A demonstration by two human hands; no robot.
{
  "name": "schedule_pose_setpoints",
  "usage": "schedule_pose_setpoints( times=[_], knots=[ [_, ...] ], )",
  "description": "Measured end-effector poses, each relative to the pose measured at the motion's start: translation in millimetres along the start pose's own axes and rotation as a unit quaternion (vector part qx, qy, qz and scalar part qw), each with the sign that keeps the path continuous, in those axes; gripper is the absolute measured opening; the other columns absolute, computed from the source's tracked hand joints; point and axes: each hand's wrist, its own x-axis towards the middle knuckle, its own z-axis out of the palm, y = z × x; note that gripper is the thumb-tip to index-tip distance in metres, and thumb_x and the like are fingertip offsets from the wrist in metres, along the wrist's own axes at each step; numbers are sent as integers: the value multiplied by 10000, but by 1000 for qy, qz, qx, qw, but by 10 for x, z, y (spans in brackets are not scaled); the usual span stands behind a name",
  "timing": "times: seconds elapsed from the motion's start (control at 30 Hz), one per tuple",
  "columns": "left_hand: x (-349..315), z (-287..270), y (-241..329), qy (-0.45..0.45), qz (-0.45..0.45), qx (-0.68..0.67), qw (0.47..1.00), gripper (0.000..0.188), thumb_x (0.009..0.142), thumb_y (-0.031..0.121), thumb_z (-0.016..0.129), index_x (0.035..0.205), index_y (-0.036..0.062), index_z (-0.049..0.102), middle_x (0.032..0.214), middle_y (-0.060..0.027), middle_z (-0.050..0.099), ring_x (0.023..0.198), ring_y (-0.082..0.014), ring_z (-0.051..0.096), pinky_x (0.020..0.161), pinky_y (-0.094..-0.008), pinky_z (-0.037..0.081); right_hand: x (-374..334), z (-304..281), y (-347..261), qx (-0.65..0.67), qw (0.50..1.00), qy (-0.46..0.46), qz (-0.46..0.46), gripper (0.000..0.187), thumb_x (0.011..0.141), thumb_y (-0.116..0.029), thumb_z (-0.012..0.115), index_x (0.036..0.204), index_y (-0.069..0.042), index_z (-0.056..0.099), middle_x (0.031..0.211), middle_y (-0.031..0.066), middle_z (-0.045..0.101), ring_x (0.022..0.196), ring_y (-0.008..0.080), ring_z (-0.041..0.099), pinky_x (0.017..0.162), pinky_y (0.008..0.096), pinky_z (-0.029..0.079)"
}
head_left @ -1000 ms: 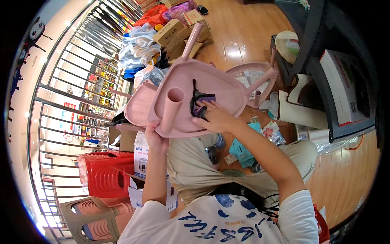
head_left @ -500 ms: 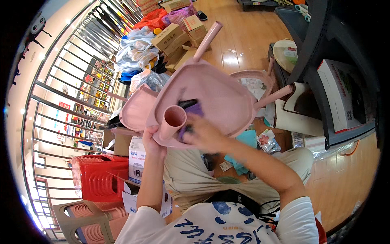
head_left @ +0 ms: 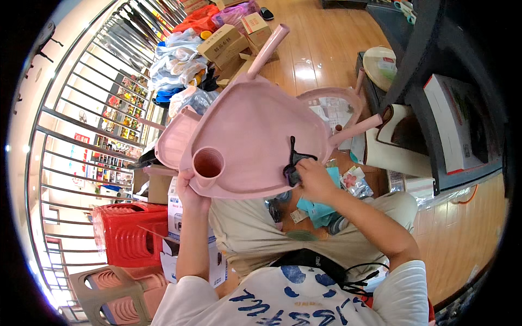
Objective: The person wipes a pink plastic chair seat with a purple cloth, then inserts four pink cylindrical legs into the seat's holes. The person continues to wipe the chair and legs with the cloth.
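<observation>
A pink plastic shelf tray (head_left: 255, 119) with a raised rim is tilted up before me, above my lap. Pink tubes stick out at its far and right corners, and an open-ended pink socket (head_left: 209, 168) stands at its near-left corner. My left hand (head_left: 191, 191) is closed on the edge just below that socket. Over the tray's right part, my right hand (head_left: 314, 176) pinches a crumpled dark cloth (head_left: 293, 165), black with a little purple, against the inner surface near the rim.
Two more pink trays stand behind, one at left (head_left: 176, 136) and one at right (head_left: 348, 100). Cardboard boxes (head_left: 223, 46) and plastic bags (head_left: 176, 60) lie beyond. Red stacked stools (head_left: 130, 233) are at left, beside metal railings. A dark shelf rack (head_left: 418, 70) rises at right.
My right hand has moved with the cloth from beside the socket to the tray's right side. The tray has shifted slightly left; my left hand keeps its hold.
</observation>
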Motion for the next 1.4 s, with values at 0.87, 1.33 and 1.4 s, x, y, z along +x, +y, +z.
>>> schedule_pose_setpoints(
  times=[0.87, 1.33, 1.4],
  knots=[
    [-32, -2, -112, -5, -2, -33, 999, 355, 863, 209, 438, 1154, 42, 554, 1143, -84, 598, 1068, -207, 563, 916, -367, 459, 362, -935, 312, 808, 525, 175, 199, 347, 941, -267, 435, 1190, -44, 526, 1161, 75, 606, 1088, 222, 562, 996, 357, 389],
    [-136, -17, -686, -38, -83, -8, 996, 345, 712, 127, 509, 1038, 26, 559, 900, -50, 574, 842, -181, 581, 757, -334, 494, 918, -22, -474, 33, 988, 104, -111, 473, 890, -248, 455, 1259, 48, 463, 1359, 248, 401, 1312, 371, 321, 1095, 428, 241],
    [-165, -13, -570, -22, -76, -9, 997, 354, 695, 112, 504, 1036, 24, 548, 858, -43, 556, 798, -176, 568, 730, -331, 487, 740, -288, -826, 72, 970, -67, -221, 532, 802, -205, 536, 1277, 22, 465, 1380, 224, 386, 1320, 358, 317, 1097, 423, 249]
  ],
)
